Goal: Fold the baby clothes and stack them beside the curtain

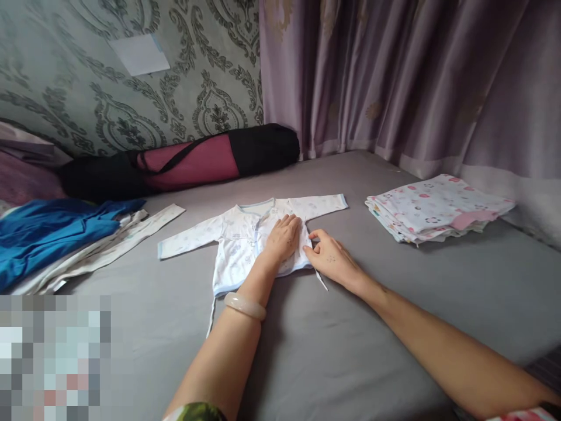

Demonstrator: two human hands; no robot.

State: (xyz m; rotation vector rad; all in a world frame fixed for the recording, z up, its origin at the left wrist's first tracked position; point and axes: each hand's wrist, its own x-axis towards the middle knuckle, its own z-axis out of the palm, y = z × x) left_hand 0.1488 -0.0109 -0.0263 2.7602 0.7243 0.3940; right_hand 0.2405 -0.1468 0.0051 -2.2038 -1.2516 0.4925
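A small white baby shirt (236, 257) with light blue trim and faint prints lies spread on the grey sheet, both sleeves stretched outward. Thin ties hang from its lower corners. My left hand (284, 238) rests flat on the right part of the shirt front, fingers extended, a pale bangle on that wrist. At the shirt's right side edge, my right hand (331, 257) has thumb and index finger curled onto the fabric; its other fingers are tucked and partly hidden.
A stack of printed cloths (432, 204) lies on the right of the grey bed (372, 339). Blue and white clothes (56, 240) are heaped at left. Along the wall rests a long black and maroon bag (193, 161); purple curtains (350, 70) hang behind. A pixelated patch covers the lower left corner.
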